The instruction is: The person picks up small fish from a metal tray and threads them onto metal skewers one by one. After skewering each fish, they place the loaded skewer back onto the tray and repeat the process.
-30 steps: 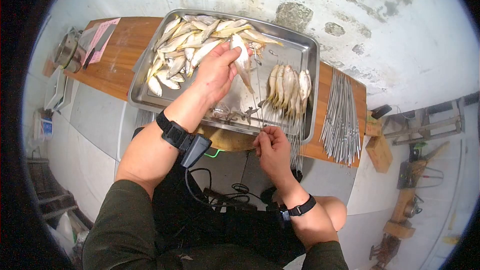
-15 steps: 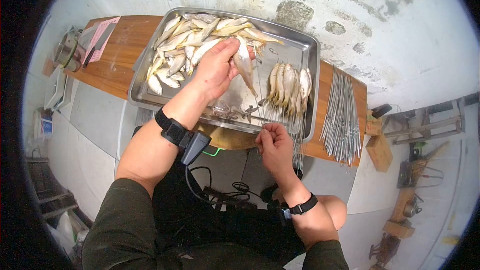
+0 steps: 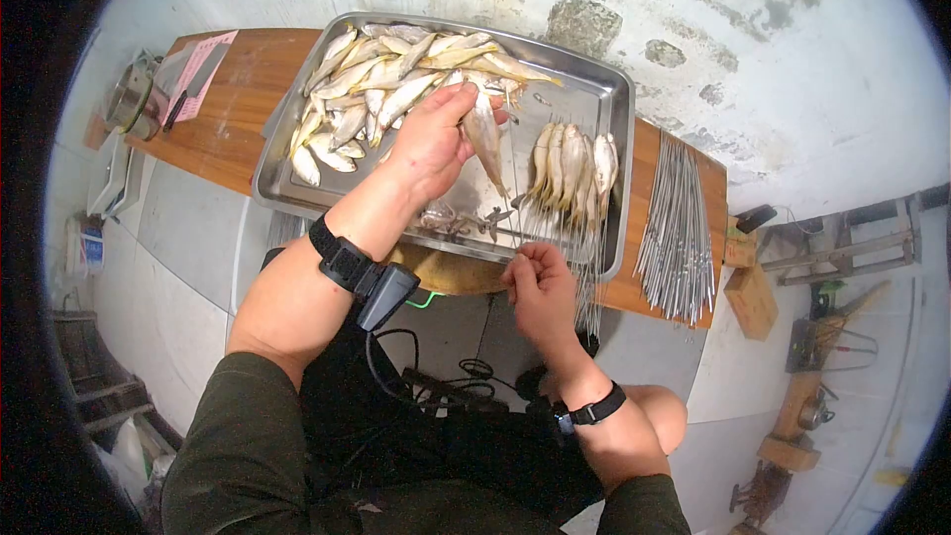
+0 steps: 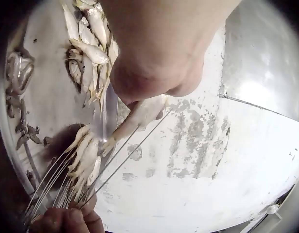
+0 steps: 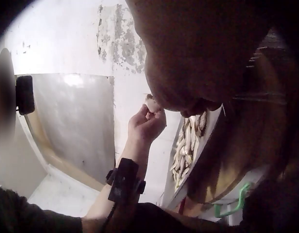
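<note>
Over the metal tray (image 3: 444, 236), my left hand (image 3: 436, 139) pinches a yellowish fish (image 3: 483, 139) between thumb and fingers, its tail hanging down. My right hand (image 3: 543, 292) has thumb and fingertips closed on the lower end of a thin metal skewer (image 3: 514, 173) at the tray's front edge. In the left wrist view two thin skewers run up to the held fish (image 4: 139, 119); whether one pierces it I cannot tell. Right of the held fish lies a row of skewered fish (image 3: 570, 168), their skewers over the tray edge. Loose fish (image 3: 347, 79) are heaped at the tray's left.
Bare skewers (image 3: 679, 233) lie on the wooden table (image 3: 248, 89) right of the tray. A knife (image 3: 196, 84) on pink paper and a metal pot (image 3: 134, 104) stand at the left. Below the tray is a round board (image 3: 446, 272); dark scraps (image 3: 446, 218) lie near the tray's front.
The fish in my left hand has moved slightly down. My right hand has shifted only a little, still gripping the skewer end.
</note>
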A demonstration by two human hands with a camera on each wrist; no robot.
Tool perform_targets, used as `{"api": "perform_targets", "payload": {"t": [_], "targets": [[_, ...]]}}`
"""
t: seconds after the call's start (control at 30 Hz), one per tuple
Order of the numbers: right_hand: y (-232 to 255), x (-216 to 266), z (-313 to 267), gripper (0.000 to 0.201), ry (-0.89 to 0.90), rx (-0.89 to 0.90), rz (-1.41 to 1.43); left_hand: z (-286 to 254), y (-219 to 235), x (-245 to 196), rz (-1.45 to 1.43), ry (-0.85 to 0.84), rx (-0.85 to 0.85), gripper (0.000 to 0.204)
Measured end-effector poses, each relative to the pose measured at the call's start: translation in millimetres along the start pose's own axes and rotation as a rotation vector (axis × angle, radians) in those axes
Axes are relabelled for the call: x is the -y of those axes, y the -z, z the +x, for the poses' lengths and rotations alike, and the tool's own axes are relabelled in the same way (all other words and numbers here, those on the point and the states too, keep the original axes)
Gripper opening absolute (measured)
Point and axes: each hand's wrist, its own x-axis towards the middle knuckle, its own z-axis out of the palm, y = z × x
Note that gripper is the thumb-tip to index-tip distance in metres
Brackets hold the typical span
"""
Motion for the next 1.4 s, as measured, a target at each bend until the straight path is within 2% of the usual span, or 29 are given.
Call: {"api": "perform_targets", "payload": {"t": [0.23, 0.43, 0.5, 0.67, 0.87, 0.93, 1.07, 1.13, 1.17, 1.23, 1.27, 1.33, 1.4], "targets": [[-8, 7, 1, 0.011, -0.059, 0.009, 0.062, -3, -3, 11, 0.016, 0.046, 0.027, 0.022], [-10, 15, 3, 0.011, -0.091, 0.006, 0.109, -5, -7, 12, 0.019, 0.057, -0.018, 0.026], [-9, 16, 4, 0.011, -0.090, 0.002, 0.104, -6, -3, 10, 0.055, 0.092, 0.108, 0.023], [-7, 20, 6, 0.010, -0.065, -0.019, 0.101, -7, -9, 16, 0.077, 0.090, -0.012, 0.026], [-2, 12, 9, 0.012, 0.027, -0.069, 0.006, -21, -12, 24, 0.190, 0.116, 0.001, 0.023], [-2, 6, 10, 0.013, 0.098, -0.067, -0.140, -23, -11, 25, 0.192, 0.141, 0.029, 0.022], [-6, 21, 6, 0.012, -0.031, -0.071, 0.002, -20, -8, 26, 0.168, 0.115, 0.062, 0.020], [0, 20, 7, 0.017, -0.022, -0.123, -0.172, -15, -7, 21, 0.144, 0.116, 0.044, 0.020], [3, 14, 9, 0.017, -0.020, -0.119, -0.172, -12, -5, 17, 0.127, 0.099, 0.040, 0.021], [10, 1, 13, 0.018, 0.390, -0.238, -0.333, -6, 0, 11, 0.109, 0.079, 0.033, 0.021], [11, 7, 10, 0.018, 0.391, -0.232, -0.332, -3, 3, 8, 0.089, 0.064, 0.034, 0.021], [13, 26, 1, 0.013, 0.198, -0.169, -0.353, 2, 7, 4, 0.054, 0.045, 0.043, 0.022], [15, 30, -3, 0.013, 0.196, -0.142, -0.362, 1, 4, 0, 0.039, 0.041, 0.027, 0.021]]}}
